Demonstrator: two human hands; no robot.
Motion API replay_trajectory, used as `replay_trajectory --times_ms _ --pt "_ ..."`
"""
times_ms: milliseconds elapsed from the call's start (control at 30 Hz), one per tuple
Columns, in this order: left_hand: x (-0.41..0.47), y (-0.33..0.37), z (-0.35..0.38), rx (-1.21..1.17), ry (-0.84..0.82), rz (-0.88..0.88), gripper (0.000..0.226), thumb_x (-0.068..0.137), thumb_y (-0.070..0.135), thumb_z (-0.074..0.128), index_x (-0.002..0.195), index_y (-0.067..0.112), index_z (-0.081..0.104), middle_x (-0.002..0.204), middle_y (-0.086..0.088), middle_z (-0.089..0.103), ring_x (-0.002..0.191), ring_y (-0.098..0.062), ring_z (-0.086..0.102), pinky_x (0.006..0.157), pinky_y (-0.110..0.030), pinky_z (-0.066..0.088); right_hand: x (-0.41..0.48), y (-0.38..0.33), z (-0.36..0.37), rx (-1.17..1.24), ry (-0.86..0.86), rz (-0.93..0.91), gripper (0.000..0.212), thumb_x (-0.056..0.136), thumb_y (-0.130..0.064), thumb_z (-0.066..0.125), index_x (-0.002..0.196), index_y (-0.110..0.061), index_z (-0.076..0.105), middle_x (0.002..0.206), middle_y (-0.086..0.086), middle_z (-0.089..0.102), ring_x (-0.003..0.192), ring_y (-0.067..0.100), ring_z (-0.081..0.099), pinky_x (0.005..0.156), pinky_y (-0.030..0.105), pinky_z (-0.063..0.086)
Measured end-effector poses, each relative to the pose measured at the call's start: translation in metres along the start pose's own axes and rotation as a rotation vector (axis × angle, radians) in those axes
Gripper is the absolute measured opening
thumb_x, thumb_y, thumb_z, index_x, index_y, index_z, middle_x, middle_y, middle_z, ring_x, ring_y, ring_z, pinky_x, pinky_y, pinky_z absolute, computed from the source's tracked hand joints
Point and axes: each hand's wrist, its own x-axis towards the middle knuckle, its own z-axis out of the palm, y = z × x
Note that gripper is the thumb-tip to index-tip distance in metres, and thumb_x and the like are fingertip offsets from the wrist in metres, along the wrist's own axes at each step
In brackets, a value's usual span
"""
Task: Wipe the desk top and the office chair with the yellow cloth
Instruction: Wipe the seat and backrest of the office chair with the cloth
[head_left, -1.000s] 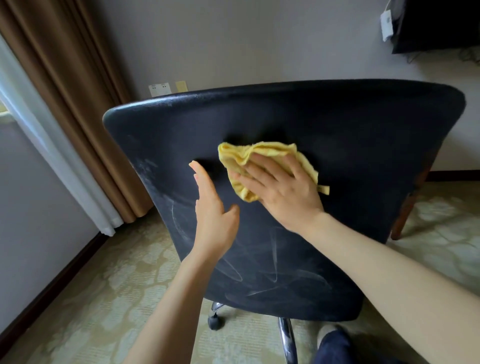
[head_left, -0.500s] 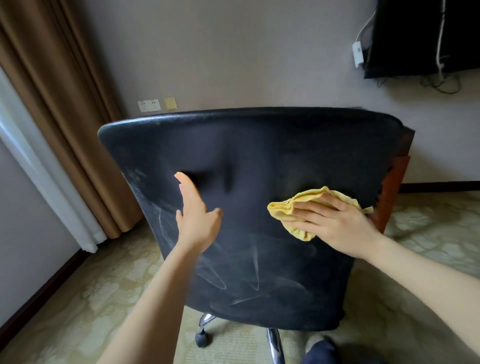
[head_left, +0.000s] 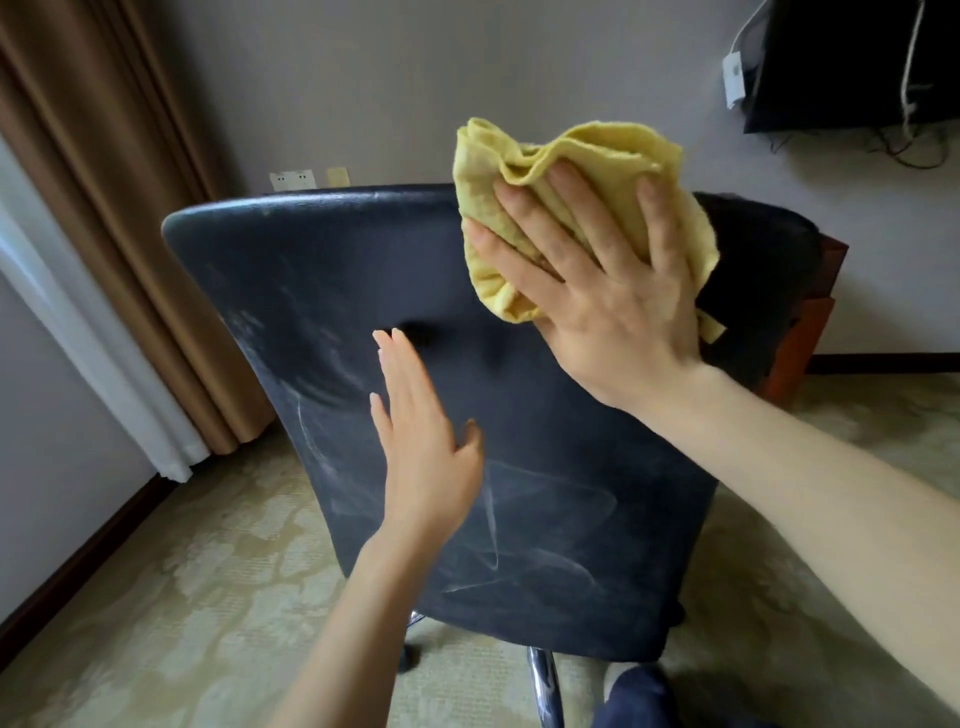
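Observation:
The black office chair (head_left: 322, 291) stands in front of me with the back of its backrest facing me, streaked with pale dust marks. My right hand (head_left: 602, 291) presses the crumpled yellow cloth (head_left: 566, 161) with spread straight fingers against the upper right of the backrest, and the cloth bulges above the top edge. My left hand (head_left: 421, 447) lies flat with straight fingers on the middle of the backrest, below and left of the cloth. The desk top is not in view.
A brown curtain (head_left: 104, 182) and a white sheer hang at the left. Behind the chair at right is a red-brown wooden piece (head_left: 810, 332). A dark screen (head_left: 857, 62) with cables hangs on the wall. Chrome chair legs (head_left: 545, 686) and patterned carpet lie below.
My right hand has swept the cloth up from the lower right of the backrest to its top edge. My left hand stays on the backrest's middle.

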Motion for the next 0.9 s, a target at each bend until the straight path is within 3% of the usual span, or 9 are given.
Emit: replay_trajectory --times_ms 167,267,367,567,733,800,900 --pt "0.004 -0.004 0.011 0.199 -0.052 -0.080 0.093 0.088 0.007 0.049 0.146 0.011 -0.025 0.153 -0.003 -0.033 0.140 -0.010 -0.029 0.113 -0.039 -0.017 -0.019 -0.037 0.015 -0.007 -0.140 -0.048 0.051 0.102 -0.034 0.031 0.151 -0.028 0.016 0.154 -0.009 0.020 0.141 0.023 0.007 0.113 0.047 -0.016" --pt "0.008 -0.005 0.011 0.282 -0.077 -0.081 0.091 0.087 0.009 0.044 0.147 0.010 -0.024 0.154 -0.004 -0.031 0.135 -0.009 -0.037 0.113 -0.045 -0.015 -0.046 -0.064 0.020 0.039 -0.283 -0.193 0.060 0.099 -0.032 0.028 0.152 -0.024 0.002 0.156 -0.008 0.002 0.143 0.020 0.004 0.111 0.049 -0.019" --pt "0.009 -0.007 0.010 0.339 -0.101 -0.089 0.092 0.084 0.006 0.044 0.147 0.009 -0.022 0.154 -0.006 -0.031 0.135 -0.010 -0.039 0.113 -0.051 -0.010 -0.070 -0.084 0.021 0.126 -0.356 -0.192 0.062 0.097 -0.025 0.027 0.152 -0.015 -0.002 0.153 -0.005 -0.008 0.143 0.021 0.003 0.114 0.045 -0.016" --pt "0.014 -0.011 0.004 0.362 -0.137 -0.151 0.094 0.086 0.009 0.046 0.144 0.007 -0.027 0.151 -0.007 -0.036 0.139 -0.014 -0.032 0.114 -0.047 -0.012 -0.121 -0.078 0.019 0.211 -0.385 -0.347 0.057 0.096 -0.014 0.024 0.151 -0.017 0.011 0.155 -0.005 0.005 0.143 0.017 0.011 0.118 0.039 -0.009" --pt "0.017 -0.021 -0.009 0.384 -0.164 -0.145 0.101 0.083 0.011 0.055 0.145 0.007 -0.024 0.153 -0.006 -0.032 0.142 -0.014 -0.027 0.115 -0.048 -0.007 -0.165 -0.046 0.000 0.195 -0.377 -0.490 0.057 0.095 -0.011 0.023 0.151 -0.012 0.011 0.157 -0.003 0.006 0.144 0.023 0.002 0.119 0.042 -0.007" --pt "0.019 -0.024 -0.015 0.374 -0.174 -0.139 0.101 0.083 0.011 0.056 0.146 0.008 -0.024 0.154 -0.005 -0.031 0.143 -0.013 -0.024 0.115 -0.048 -0.006 -0.170 -0.028 -0.010 0.176 -0.377 -0.499 0.057 0.095 -0.005 0.020 0.151 -0.009 0.010 0.155 -0.002 0.013 0.143 0.023 0.006 0.120 0.040 -0.004" --pt "0.019 -0.025 -0.020 0.328 -0.168 -0.136 0.099 0.086 0.013 0.055 0.147 0.011 -0.022 0.155 -0.003 -0.028 0.144 -0.013 -0.020 0.115 -0.047 -0.008 -0.168 0.001 -0.019 0.164 -0.408 -0.505 0.059 0.090 -0.004 0.030 0.148 -0.015 0.027 0.153 -0.001 0.029 0.140 0.021 0.023 0.120 0.039 -0.003"
